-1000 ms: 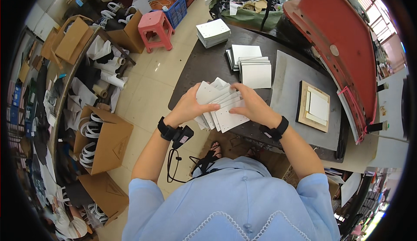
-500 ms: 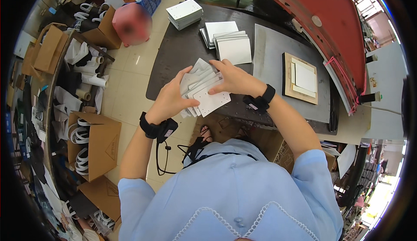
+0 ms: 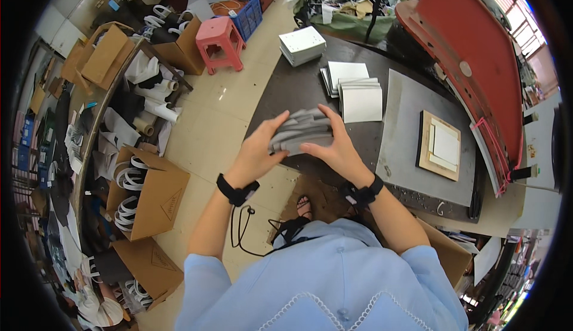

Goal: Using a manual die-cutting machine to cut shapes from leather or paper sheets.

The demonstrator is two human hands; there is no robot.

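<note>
Between my two hands, over the near left edge of the dark table (image 3: 262, 101), is an uneven stack of thin grey-white sheets (image 3: 301, 131), its layered edges turned up toward me. My left hand (image 3: 258, 152) grips the stack's left side, fingers behind and thumb in front. On the right side my right hand (image 3: 341, 149) clasps it the same way, thumb across the near edge. Just beyond my right hand lie overlapping piles of white sheets (image 3: 363, 103). Farther back stands a neater stack of white sheets with small holes (image 3: 303, 43).
At right, a wooden block with pale pads (image 3: 425, 164) lies on a grey plate (image 3: 397, 134), beside a big red machine part (image 3: 477, 50). A pink stool (image 3: 216, 33), a blue crate (image 3: 249, 16) and cardboard boxes (image 3: 156, 209) with white-handled goods stand to the left.
The sheets, fanned out with faces showing before, are now gathered closer and tilted so their edges show. Both hands still hold them. The whole view has shifted, with surroundings appearing farther right and lower.
</note>
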